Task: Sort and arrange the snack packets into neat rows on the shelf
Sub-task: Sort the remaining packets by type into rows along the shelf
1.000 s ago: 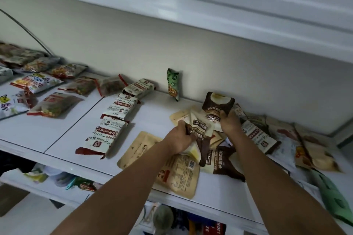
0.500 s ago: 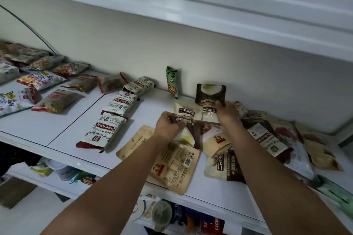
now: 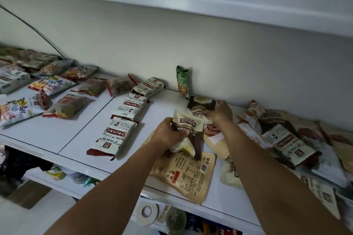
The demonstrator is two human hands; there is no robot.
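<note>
From the head camera, the left hand (image 3: 168, 133) is gripping a small bunch of cream-and-brown packets (image 3: 188, 126), its fingers curling round their lower halves and holding them just above the shelf (image 3: 76, 135). The right hand (image 3: 219, 113) is pinching the side of a dark brown packet (image 3: 200, 104) picturing a fried egg, near the back wall and just behind the bunch. Under the bunch a tan pouch (image 3: 189, 177) is lying back-up, and an unsorted heap (image 3: 286, 139) is sprawling to the right.

The step seems to be gathering matching brown packets for a new row beside the red-and-white row (image 3: 122, 120), whose three packets are running front to back. Doing it well is meaning squaring the bunch's edges before laying it down, turning every face the same way, and keeping the line parallel to that row with a bare strip between. The tan pouch is probably needing shifting first, since packets laid on it could be sliding. The green packet (image 3: 182, 82), standing upright against the wall, is close to the right hand and could be toppling at a nudge.

The front packet of the bunch is showing a label that appears to read 三只松鼠. The red-and-white packets are showing Chinese characters upside down, which I cannot make out. The tan pouch is showing a barcode and print too small to read. The colourful bags (image 3: 51, 85) at far left are showing lettering that seems to include "Easy".
</note>
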